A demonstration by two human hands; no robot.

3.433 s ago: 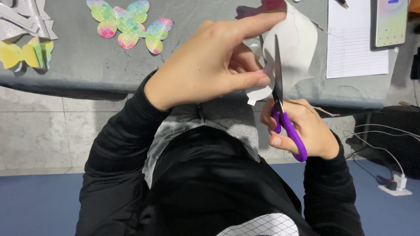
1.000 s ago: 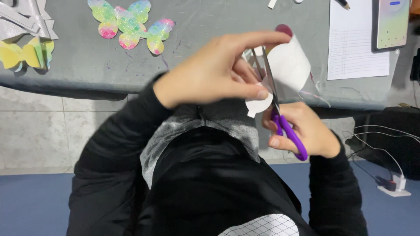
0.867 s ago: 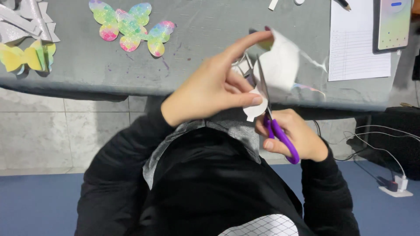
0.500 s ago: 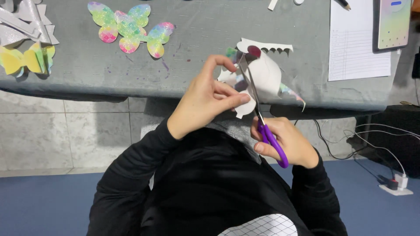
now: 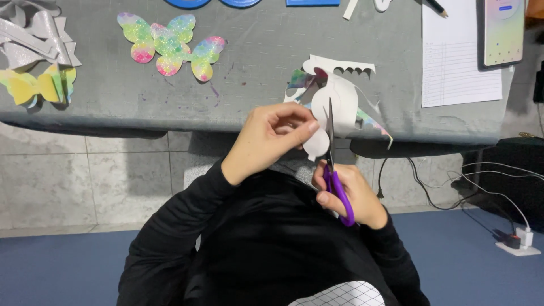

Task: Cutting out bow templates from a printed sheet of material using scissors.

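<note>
My left hand (image 5: 271, 139) pinches a white-backed sheet of glittery craft material (image 5: 335, 99) that shows rainbow colour at its edges and a scalloped cut along its top. My right hand (image 5: 350, 192) grips purple-handled scissors (image 5: 334, 170), whose blades point up into the sheet just right of my left thumb. Both hands hover over my lap at the near edge of the grey table (image 5: 255, 68). Thin offcut strips hang from the sheet's right side.
Rainbow glitter butterflies (image 5: 170, 45) lie on the table's left middle. Silver and yellow bow shapes (image 5: 34, 62) sit at the far left. A lined paper sheet (image 5: 456, 56), a phone (image 5: 503, 31) and a pencil (image 5: 436, 7) are at the right. Cables and a charger (image 5: 518, 241) lie on the floor.
Both hands and the sheet have dropped lower and nearer to me. The sheet was turned, so its scalloped edge now faces up, and the scissors have cut further into it.
</note>
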